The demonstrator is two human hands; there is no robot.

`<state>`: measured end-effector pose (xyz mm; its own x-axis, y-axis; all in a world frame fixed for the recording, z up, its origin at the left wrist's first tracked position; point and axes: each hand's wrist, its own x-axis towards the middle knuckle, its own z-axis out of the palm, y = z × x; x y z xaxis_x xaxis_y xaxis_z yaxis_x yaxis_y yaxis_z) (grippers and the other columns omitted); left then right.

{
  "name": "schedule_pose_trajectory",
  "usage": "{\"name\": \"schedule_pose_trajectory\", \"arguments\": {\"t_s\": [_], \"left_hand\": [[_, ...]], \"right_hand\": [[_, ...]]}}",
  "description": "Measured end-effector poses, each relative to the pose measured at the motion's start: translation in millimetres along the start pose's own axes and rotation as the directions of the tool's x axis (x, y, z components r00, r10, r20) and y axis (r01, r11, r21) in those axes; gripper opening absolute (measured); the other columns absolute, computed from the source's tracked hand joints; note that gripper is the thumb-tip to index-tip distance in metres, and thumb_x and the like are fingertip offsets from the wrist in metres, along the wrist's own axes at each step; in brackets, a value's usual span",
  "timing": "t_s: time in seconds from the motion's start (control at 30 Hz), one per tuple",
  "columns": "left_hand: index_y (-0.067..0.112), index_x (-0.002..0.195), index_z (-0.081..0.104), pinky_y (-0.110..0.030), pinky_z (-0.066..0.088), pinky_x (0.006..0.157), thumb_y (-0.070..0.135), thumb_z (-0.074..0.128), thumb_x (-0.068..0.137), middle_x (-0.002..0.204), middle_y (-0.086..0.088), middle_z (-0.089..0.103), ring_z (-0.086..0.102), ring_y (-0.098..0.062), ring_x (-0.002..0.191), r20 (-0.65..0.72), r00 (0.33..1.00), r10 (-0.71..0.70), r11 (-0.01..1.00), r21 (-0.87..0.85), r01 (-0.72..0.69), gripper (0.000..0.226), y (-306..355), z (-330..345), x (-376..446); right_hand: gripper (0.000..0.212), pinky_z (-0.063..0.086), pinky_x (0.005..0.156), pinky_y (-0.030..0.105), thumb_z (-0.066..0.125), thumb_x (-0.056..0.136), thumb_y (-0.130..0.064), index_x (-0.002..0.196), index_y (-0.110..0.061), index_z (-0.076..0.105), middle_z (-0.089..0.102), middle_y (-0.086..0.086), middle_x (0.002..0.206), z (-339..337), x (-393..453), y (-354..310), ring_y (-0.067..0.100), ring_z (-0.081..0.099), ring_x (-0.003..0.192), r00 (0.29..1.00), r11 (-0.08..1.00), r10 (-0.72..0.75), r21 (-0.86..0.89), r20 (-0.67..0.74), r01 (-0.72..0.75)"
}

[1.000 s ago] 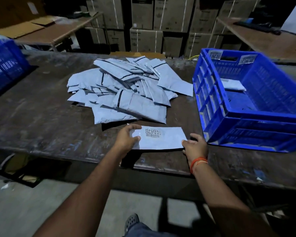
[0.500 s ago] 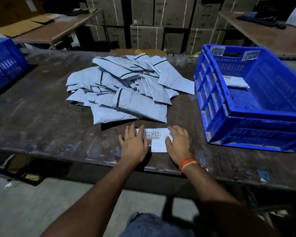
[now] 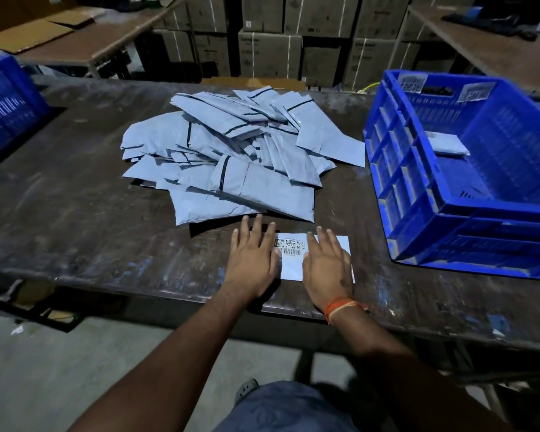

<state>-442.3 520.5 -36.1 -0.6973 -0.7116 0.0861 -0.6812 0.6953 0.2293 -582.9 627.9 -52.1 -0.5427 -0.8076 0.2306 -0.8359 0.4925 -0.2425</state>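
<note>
Right at the near edge of the dark, scuffed wooden table [image 3: 91, 232], my left hand [image 3: 253, 260] and my right hand [image 3: 326, 269] lie flat with fingers straight, both pressing down on one flat pale grey plastic mailer [image 3: 292, 269]; neither grips it. Between my hands its white printed label [image 3: 290, 246] shows a barcode and a row of square codes, the text too small to read. One orange thread band [image 3: 343, 307] circles my right wrist. Just beyond lies a loose heap of grey poly mailers with black seal strips [image 3: 231, 157], too overlapped to count. To the right stands one blue plastic crate [image 3: 418, 213] holding a single grey packet [image 3: 446, 145], with two white code stickers [image 3: 412, 82] on its far wall. A second blue crate [image 3: 7, 101] sits far left. Stacked brown cartons [image 3: 268, 54] line the back, their print illegible.
</note>
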Motion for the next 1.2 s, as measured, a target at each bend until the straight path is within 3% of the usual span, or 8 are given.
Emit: {"name": "schedule_pose_trajectory", "arguments": {"t_s": [0.07,0.3,0.53,0.8,0.93,1.07,1.2], "left_hand": [[0.022,0.16,0.019,-0.052,0.004,0.125,0.044,0.019,0.101,0.169,-0.007,0.004,-0.008,-0.031,0.155,-0.038,0.999,-0.012,1.0,-0.006,0.011,0.063,9,0,5],[0.029,0.159,0.019,-0.057,0.011,0.122,0.043,0.022,0.102,0.168,-0.004,0.012,0.002,-0.028,0.155,0.013,0.999,-0.037,0.999,0.025,0.037,0.059,15,18,4],[0.044,0.158,0.013,-0.058,0.014,0.121,0.052,0.017,0.1,0.167,-0.005,0.015,0.008,-0.032,0.154,0.013,0.996,-0.086,0.996,0.03,0.086,0.058,-4,17,1],[0.046,0.157,0.005,-0.056,0.007,0.123,0.053,0.018,0.103,0.168,-0.012,0.008,0.0,-0.032,0.155,0.014,0.987,-0.158,0.987,0.008,0.158,0.057,-20,12,-8],[0.046,0.157,0.012,-0.058,0.009,0.121,0.051,0.019,0.102,0.165,-0.015,0.013,0.006,-0.034,0.153,0.046,0.976,-0.214,0.977,0.024,0.213,0.055,-22,6,-9],[0.029,0.146,0.043,-0.053,0.042,0.103,0.043,0.042,0.099,0.138,-0.012,0.045,0.046,-0.033,0.126,-0.122,0.943,-0.31,0.949,-0.102,0.299,0.048,-1,-5,-18],[0.032,0.137,0.049,-0.047,0.046,0.095,0.05,0.051,0.095,0.128,-0.014,0.045,0.045,-0.036,0.116,-0.068,0.903,-0.424,0.898,-0.165,0.409,0.046,17,-8,-19]], "right_hand": [[0.057,0.031,0.115,0.043,0.023,0.098,-0.035,0.15,-0.021,0.04,0.032,0.003,0.16,-1,8,-3,0.021,0.02,0.151,0.996,0.998,-0.063,0.006,0.068,0.062],[0.055,0.013,0.122,0.041,0.022,0.106,-0.038,0.159,-0.025,0.014,0.008,-0.003,0.167,5,14,3,0.019,0.003,0.154,0.959,0.991,-0.073,-0.09,0.273,0.101],[0.066,0.011,0.121,0.046,0.008,0.097,-0.056,0.158,-0.033,0.01,0.002,-0.003,0.167,-3,8,33,0.022,0.0,0.154,0.966,0.992,0.015,-0.124,0.259,0.018],[0.06,0.006,0.122,0.046,0.017,0.103,-0.053,0.158,-0.036,0.005,-0.003,-0.002,0.167,-13,2,55,0.025,-0.005,0.154,0.96,0.986,0.094,-0.16,0.263,-0.053],[0.059,0.01,0.122,0.046,0.021,0.104,-0.048,0.159,-0.031,0.007,0.001,0.004,0.167,-22,2,60,0.028,-0.001,0.153,0.949,0.979,0.145,-0.183,0.281,-0.096],[0.06,0.034,0.109,0.047,0.043,0.098,-0.044,0.153,-0.023,0.029,0.035,0.013,0.151,-40,-6,43,0.033,0.031,0.137,0.959,0.969,0.238,-0.103,0.157,-0.224],[0.064,0.041,0.099,0.045,0.056,0.09,-0.047,0.147,-0.029,0.033,0.04,0.012,0.134,-46,-12,28,0.033,0.034,0.124,0.938,0.956,0.294,-0.066,0.182,-0.286]]}}
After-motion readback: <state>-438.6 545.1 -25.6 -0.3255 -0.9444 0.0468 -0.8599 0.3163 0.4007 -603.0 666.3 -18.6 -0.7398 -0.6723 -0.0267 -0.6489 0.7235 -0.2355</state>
